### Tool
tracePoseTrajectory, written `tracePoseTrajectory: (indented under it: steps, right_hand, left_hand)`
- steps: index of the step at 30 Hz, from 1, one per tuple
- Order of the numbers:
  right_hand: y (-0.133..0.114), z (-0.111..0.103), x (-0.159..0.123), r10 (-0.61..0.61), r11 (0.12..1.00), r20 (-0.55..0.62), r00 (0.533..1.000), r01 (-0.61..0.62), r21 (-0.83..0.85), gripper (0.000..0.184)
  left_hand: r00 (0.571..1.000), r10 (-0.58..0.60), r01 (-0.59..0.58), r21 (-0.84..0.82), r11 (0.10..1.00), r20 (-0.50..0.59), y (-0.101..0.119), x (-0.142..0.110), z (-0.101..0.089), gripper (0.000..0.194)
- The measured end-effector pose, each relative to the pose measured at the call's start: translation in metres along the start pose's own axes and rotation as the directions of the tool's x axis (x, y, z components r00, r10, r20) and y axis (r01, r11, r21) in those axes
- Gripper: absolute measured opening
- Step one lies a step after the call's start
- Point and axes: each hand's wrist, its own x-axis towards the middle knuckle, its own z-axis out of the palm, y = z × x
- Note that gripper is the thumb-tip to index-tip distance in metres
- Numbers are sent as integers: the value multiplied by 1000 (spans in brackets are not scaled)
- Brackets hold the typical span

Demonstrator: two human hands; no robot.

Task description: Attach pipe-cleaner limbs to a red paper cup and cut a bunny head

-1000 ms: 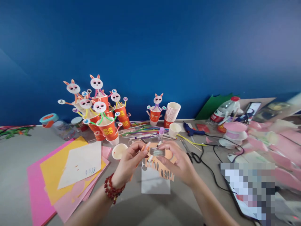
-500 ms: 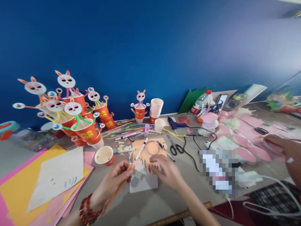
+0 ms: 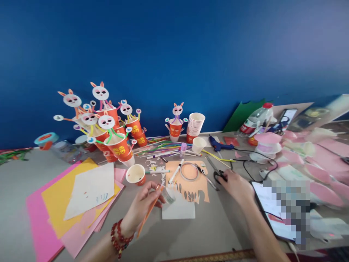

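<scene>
In the head view my left hand, with a red bead bracelet, is closed around an orange pipe cleaner. A clear, blurred item shows beside its fingertips; I cannot make out what it is. My right hand has its fingers closed at the black handles of the scissors, which lie on the table with the blades pointing away. Between the hands lie a peach sheet with cut-out holes and a white paper. A white marker and a ring-shaped roll rest on the peach sheet.
Red paper cups with rabbit faces stand at the back left. Nearby are a cup stack, a blue glue gun with its cable, and a bottle. Coloured paper lies left; a tablet-like screen lies right.
My right hand has moved right, from above the peach sheet to the scissors' handles. The left hand keeps the orange pipe cleaner. The view has turned left, and another person's hand has left the right edge.
</scene>
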Motion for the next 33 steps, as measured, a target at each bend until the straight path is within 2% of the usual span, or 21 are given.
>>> tracePoseTrajectory:
  steps: [3, 6, 8, 10, 12, 14, 15, 17, 19, 21, 24, 26, 29, 33]
  right_hand:
    - [11, -1, 9, 24, 998, 37, 999, -26, 62, 26]
    - [27, -1, 13, 10, 942, 118, 993, -49, 331, 27]
    - [36, -1, 9, 18, 806, 189, 982, -127, 578, 30]
    - [39, -3, -1, 29, 580, 237, 971, -210, 787, 36]
    - [35, -8, -15, -18, 375, 246, 969, -221, 900, 43]
    - [25, -14, -31, -132, 246, 221, 966, -184, 952, 44]
    - [17, -18, -38, -210, 237, 224, 952, -172, 956, 42]
    - [1, -25, -50, -360, 274, 224, 906, -127, 953, 35]
    - [-14, -32, -57, -518, 369, 252, 818, -52, 928, 21]
    - [-26, -41, -59, -614, 492, 283, 737, 77, 867, 10]
    - [-36, -59, -56, -654, 615, 258, 711, 302, 728, 8]
    - [-41, -73, -51, -691, 629, 198, 695, 444, 638, 12]
    - [-50, -92, -45, -754, 615, 151, 639, 608, 501, 14]
    - [-66, -108, -41, -784, 611, 179, 594, 690, 388, 12]
  left_hand:
    - [1000, 9, -9, 10, 1000, 0, 1, -2, -1, 26]
    - [1000, 15, -15, 11, 1000, -3, -1, -2, -3, 25]
    - [1000, 13, -13, -17, 1000, -12, -3, -1, -4, 26]
    - [1000, 2, -4, -52, 999, -21, -5, 1, -4, 27]
    - [1000, -16, 14, -80, 997, -17, -7, 3, -4, 28]
    - [1000, -27, 26, -99, 995, -8, -7, 4, -4, 30]
    - [1000, -29, 29, -104, 994, 0, -6, 4, -3, 30]
    - [999, -31, 34, -89, 995, 33, -1, 5, -2, 31]
    - [996, -34, 38, -42, 998, 80, 7, 6, -2, 32]
    - [991, -46, 44, 19, 999, 124, 15, 7, -2, 31]
    - [978, -83, 61, 120, 991, 190, 25, 7, -3, 31]
    - [968, -110, 69, 182, 981, 224, 29, 8, -4, 31]
    - [962, -134, 71, 255, 964, 239, 34, 9, -3, 32]
    - [948, -144, 51, 313, 948, 282, 38, 11, -1, 34]
